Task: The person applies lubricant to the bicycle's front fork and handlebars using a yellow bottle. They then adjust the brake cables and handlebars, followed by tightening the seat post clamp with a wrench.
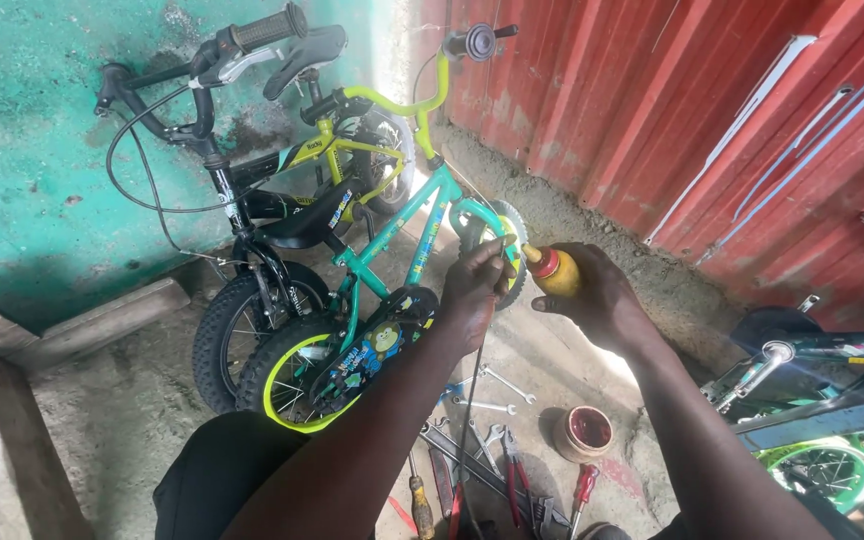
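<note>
A small green and yellow children's bicycle (392, 240) stands in front of me. My left hand (474, 292) is closed around a thin black cable (470, 400) near the bike's front fork. My right hand (600, 295) grips a small yellow squeeze bottle (555, 271) with a red neck, its nozzle pointing left toward the left hand's fingertips. The cable hangs down from my left hand toward the ground.
A black bicycle (242, 230) leans by the teal wall behind. Several wrenches, pliers and screwdrivers (482, 460) lie on the concrete below. A small round red tin (584, 432) sits beside them. Another bike (812, 400) is at the right, by a red corrugated wall.
</note>
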